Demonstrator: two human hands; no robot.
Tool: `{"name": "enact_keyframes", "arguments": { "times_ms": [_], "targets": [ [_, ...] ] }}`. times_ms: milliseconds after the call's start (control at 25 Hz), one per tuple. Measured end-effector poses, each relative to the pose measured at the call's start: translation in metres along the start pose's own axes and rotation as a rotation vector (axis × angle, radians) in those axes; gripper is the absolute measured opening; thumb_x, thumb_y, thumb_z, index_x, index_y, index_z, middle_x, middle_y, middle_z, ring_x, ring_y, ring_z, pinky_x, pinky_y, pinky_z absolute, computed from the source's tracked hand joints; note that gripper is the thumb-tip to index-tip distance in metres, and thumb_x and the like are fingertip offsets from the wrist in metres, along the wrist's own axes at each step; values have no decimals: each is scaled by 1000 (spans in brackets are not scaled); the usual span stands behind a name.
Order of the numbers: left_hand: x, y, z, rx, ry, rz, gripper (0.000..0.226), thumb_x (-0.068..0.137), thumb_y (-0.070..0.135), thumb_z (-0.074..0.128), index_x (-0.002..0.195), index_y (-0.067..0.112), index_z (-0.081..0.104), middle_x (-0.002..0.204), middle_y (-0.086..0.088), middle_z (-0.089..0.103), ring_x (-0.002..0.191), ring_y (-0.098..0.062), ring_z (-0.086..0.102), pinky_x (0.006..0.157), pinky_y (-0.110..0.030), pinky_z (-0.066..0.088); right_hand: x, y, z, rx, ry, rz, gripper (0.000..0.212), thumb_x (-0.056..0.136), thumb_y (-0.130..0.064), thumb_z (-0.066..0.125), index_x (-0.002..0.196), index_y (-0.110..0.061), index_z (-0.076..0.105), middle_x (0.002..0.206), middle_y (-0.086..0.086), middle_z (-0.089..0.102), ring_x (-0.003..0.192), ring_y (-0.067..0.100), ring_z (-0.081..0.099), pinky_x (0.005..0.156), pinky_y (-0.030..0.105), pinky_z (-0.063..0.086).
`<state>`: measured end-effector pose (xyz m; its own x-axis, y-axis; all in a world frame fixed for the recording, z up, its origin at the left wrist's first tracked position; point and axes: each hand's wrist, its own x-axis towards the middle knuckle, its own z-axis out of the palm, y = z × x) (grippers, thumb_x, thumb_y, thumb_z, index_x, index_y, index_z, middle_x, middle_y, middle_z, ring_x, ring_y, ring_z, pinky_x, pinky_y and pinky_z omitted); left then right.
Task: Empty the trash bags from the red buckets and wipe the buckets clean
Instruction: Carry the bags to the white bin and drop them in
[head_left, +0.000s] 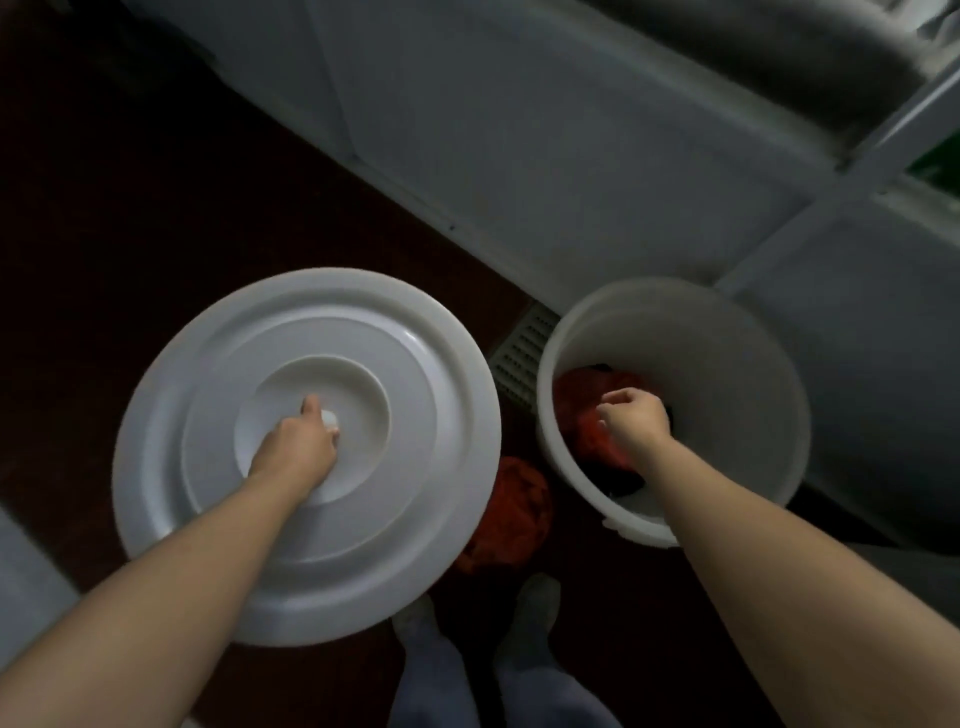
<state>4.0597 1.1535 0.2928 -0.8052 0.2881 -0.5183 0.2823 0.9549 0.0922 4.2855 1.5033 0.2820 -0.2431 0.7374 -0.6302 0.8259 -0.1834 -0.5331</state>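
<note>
At centre left of the frame the white lid was held by its knob, round which the left hand was curled; at centre right the right hand was clenched inside the white bucket, apparently on the red bag lying within. The lid would best be kept well aside, and the bag gathered at its neck and drawn straight up, so that nothing was spilled onto the dark floor
</note>
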Motion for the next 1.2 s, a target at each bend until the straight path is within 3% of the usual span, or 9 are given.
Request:
{"name": "enact_keyframes", "arguments": {
  "times_ms": [240, 360, 520, 640, 720, 840, 960, 1120, 1200],
  "targets": [
    [28, -82, 85, -24, 28, -14, 34, 98, 29, 52, 116, 6, 36, 100, -36, 62, 95, -50, 63, 78, -48, 48, -1, 69, 125, -99, -110, -12, 12, 88, -13, 66, 99, -14, 73, 81, 7, 72, 66, 19, 64, 59, 27, 49],
    [50, -118, 147, -7, 30, -4, 34, 97, 28, 55, 113, 3, 39, 95, -36, 60, 89, -51, 63, 74, -49, 49, 21, 129, 183, -293, -214, -28, 23, 87, -18, 69, 109, -12, 72, 96, 10, 75, 92, 28, 70, 81, 33, 54],
    [76, -151, 235, -14, 2, 26, 31, 96, 29, 56, 107, 10, 35, 89, -32, 58, 82, -50, 62, 70, -48, 49, 56, 206, 242, -447, -321, 98, 72, 82, -50, 76, 141, -15, 54, 136, 11, 62, 126, 29, 58, 105, 31, 44],
    [95, -162, 294, -9, -15, 41, 33, 96, 30, 57, 112, 9, 37, 87, -31, 58, 80, -48, 62, 68, -48, 49, 88, 243, 281, -434, -322, 226, 112, 64, -84, 65, 155, -26, 34, 152, 15, 45, 138, 37, 45, 115, 41, 37],
    [109, -164, 330, -11, -36, 49, 35, 96, 30, 58, 115, 6, 40, 86, -30, 58, 79, -47, 62, 67, -48, 49, 116, 263, 303, -420, -233, 262, 108, 70, -85, 54, 156, -23, 32, 154, 16, 42, 138, 40, 43, 115, 44, 36],
    [126, -163, 371, -26, -58, 68, 35, 96, 30, 58, 115, 5, 41, 86, -29, 58, 78, -47, 62, 67, -47, 48, 146, 284, 318, -382, -108, 253, 77, 91, -63, 50, 153, -19, 39, 152, 17, 46, 136, 39, 46, 113, 41, 37],
    [134, -162, 393, -29, -62, 97, 34, 96, 30, 59, 113, 6, 41, 85, -28, 58, 76, -46, 61, 66, -46, 48, 158, 308, 322, -339, -118, 273, 56, 102, -42, 46, 149, -13, 47, 151, 19, 48, 135, 39, 48, 111, 38, 36],
    [138, -159, 398, -11, -88, 103, 33, 96, 29, 58, 112, 7, 40, 86, -29, 58, 77, -46, 61, 67, -46, 48, 141, 323, 319, -195, -113, 314, 66, 80, -48, 64, 134, -10, 62, 133, 17, 64, 118, 36, 63, 103, 43, 49],
    [136, -158, 391, -1, -98, 95, 33, 97, 30, 57, 115, 7, 39, 89, -30, 58, 80, -47, 62, 69, -47, 49, 129, 320, 317, -113, -98, 306, 52, 80, -39, 72, 123, -11, 70, 121, 11, 70, 110, 33, 67, 98, 42, 53]
  ]
}}
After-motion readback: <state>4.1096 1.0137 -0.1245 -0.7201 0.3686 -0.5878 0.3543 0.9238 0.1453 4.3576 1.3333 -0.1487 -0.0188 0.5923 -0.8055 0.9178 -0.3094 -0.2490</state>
